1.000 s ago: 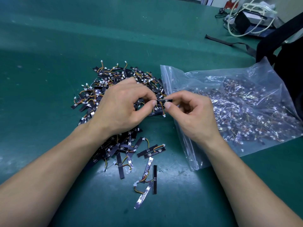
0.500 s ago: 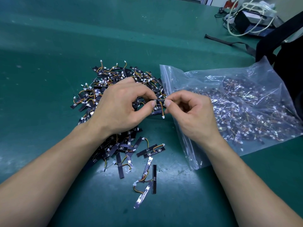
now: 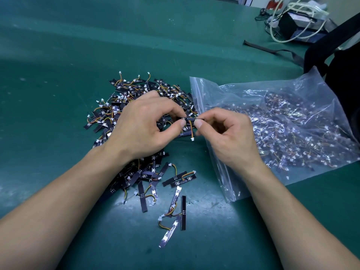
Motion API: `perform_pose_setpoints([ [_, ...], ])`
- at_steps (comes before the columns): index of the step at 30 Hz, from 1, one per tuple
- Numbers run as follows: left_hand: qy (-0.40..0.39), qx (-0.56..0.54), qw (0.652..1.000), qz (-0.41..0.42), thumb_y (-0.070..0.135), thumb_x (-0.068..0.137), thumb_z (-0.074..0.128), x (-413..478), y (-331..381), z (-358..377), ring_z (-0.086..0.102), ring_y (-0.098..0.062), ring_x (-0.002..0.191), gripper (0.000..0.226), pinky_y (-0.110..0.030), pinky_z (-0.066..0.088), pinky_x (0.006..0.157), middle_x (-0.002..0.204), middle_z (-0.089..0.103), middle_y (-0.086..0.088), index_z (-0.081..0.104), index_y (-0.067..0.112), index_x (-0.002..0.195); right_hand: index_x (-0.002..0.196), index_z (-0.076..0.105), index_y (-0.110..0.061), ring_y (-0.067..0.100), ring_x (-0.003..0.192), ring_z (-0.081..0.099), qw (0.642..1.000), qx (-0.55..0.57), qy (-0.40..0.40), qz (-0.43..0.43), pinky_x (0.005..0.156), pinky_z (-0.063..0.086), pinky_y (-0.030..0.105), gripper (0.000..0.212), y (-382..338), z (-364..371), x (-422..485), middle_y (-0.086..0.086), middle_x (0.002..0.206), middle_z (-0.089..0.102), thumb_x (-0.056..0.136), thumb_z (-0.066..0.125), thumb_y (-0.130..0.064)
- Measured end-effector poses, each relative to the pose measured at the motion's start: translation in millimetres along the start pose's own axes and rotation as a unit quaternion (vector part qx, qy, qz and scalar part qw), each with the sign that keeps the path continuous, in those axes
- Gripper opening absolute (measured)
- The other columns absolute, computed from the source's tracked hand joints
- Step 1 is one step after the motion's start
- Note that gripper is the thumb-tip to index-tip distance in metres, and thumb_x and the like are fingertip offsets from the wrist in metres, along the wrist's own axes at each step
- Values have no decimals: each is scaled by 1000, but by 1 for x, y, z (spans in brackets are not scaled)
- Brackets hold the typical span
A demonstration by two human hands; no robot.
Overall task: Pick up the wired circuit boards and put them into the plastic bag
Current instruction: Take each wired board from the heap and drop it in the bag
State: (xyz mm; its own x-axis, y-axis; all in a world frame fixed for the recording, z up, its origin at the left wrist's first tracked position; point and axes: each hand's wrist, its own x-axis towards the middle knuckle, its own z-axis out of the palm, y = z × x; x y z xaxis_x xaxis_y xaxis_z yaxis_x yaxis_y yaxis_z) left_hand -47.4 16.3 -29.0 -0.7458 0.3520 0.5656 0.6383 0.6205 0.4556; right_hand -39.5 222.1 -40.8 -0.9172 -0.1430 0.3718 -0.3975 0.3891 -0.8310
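A small black wired circuit board (image 3: 190,119) is held level above the table, its short wire and white plug hanging down. My left hand (image 3: 143,125) pinches its left end and my right hand (image 3: 227,136) pinches its right end. Under and around my left hand lies a pile of wired circuit boards (image 3: 134,94), with several loose ones (image 3: 176,195) nearer to me. A clear plastic bag (image 3: 282,123) lies to the right with many boards inside; its zip edge (image 3: 196,94) faces the pile, just behind my right hand.
The green table mat (image 3: 78,45) spreads all around. A black bag with straps (image 3: 342,55) sits at the far right, and a box with white cables (image 3: 298,20) stands at the back right.
Both hands stay almost in place with the board between them. The pinched board shifted slightly between the fingertips; its wire still hangs down.
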Motion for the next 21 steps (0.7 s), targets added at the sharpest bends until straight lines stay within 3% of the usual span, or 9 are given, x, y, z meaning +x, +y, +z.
perform_pose_setpoints([
  [12,-7,-5,1000,-4,24,91,67,-1,-1,0,48,-12,77,10,-32,44,68,81,68,12,74,18,88,82,75,-21,4,51,48,1000,-10,3,-2,54,36,14,6,-1,-1,0,-8,65,69,87,72,-20],
  [14,-8,-5,1000,-2,24,90,66,-1,-2,0,47,-12,76,9,-32,44,68,79,67,11,72,18,86,84,75,-24,9,50,48,1000,-11,0,-3,53,36,15,4,-1,0,0,-8,67,70,86,72,-22],
  [17,-10,-1,1000,-3,25,90,65,-1,-2,1,45,-10,75,10,-31,43,68,77,66,11,71,19,84,87,73,-32,29,57,58,1000,10,5,10,52,43,27,7,-1,0,0,-5,72,72,85,73,-25],
  [21,-12,4,1000,-6,26,91,64,-1,-2,2,44,-8,75,12,-29,42,68,77,65,12,71,19,84,86,74,-30,30,58,61,1000,1,-1,0,53,46,31,5,0,1,0,-4,72,73,87,72,-26],
])
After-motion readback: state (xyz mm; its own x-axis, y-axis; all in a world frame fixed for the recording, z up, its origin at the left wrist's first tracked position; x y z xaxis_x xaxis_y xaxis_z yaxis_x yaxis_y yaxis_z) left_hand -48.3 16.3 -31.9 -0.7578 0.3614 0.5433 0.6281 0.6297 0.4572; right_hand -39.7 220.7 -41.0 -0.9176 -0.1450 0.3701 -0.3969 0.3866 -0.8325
